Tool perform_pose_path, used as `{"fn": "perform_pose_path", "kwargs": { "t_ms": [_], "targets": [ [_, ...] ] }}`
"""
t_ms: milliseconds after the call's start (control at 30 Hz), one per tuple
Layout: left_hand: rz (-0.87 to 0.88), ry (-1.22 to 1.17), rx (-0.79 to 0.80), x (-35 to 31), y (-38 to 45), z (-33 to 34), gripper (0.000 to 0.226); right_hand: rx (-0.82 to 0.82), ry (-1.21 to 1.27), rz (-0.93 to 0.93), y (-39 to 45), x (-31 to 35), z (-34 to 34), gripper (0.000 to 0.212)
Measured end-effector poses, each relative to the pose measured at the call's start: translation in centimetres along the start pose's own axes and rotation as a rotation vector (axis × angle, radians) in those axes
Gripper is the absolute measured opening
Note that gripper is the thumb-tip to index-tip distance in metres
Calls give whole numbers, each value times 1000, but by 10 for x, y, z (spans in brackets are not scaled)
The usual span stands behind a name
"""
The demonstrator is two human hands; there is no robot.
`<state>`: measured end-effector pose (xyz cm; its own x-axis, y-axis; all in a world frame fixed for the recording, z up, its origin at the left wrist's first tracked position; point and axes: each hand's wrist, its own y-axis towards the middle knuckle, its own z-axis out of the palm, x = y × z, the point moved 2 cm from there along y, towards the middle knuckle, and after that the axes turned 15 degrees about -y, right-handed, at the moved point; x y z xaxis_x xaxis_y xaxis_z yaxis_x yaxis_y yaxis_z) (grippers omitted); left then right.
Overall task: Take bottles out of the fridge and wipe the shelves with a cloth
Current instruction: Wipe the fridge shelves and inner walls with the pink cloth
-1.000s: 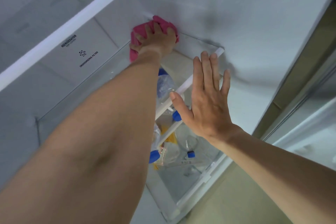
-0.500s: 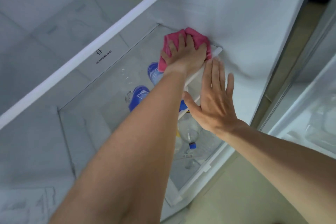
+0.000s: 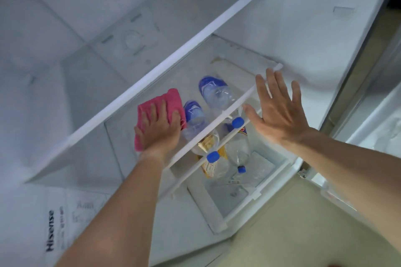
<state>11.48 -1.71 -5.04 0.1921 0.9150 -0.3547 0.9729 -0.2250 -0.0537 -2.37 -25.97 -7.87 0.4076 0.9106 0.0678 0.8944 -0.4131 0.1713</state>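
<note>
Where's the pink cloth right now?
In the head view, the pink cloth lies flat on the clear glass shelf, left of centre, pressed under the left hand, with blue-labelled plastic bottles visible through the glass just to its right.

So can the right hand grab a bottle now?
Probably not from above: the right hand is open over the glass shelf, and the bottles lie beneath it. Reaching under the front edge looks possible.

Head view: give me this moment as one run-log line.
phase: wiping glass shelf | left hand flat on pink cloth | right hand open, empty | bottles visible under shelf
</note>
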Motion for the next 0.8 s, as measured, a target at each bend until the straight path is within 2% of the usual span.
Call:
{"fn": "perform_pose_path", "kwargs": {
  "t_ms": [167, 333, 533, 700, 800],
  "targets": [
    [-291, -36, -59, 39, -19, -22, 64, 47, 25, 63, 10, 12, 1, 93],
    [-412, -86, -67, 27, -42, -15, 69, 72, 57, 59, 10, 26, 1, 89],
    [-293, -58, -80, -11, -59, 7, 73, 130, 38, 28, 8, 20, -4, 86],
    [-29, 24, -118, -40, -70, 20, 94, 117, 168, 68, 1, 17, -9, 85],
    [194, 67, -140, -59, -78, 33, 75, 120, 394, 180, -20, 30, -4, 83]
  ]
}}
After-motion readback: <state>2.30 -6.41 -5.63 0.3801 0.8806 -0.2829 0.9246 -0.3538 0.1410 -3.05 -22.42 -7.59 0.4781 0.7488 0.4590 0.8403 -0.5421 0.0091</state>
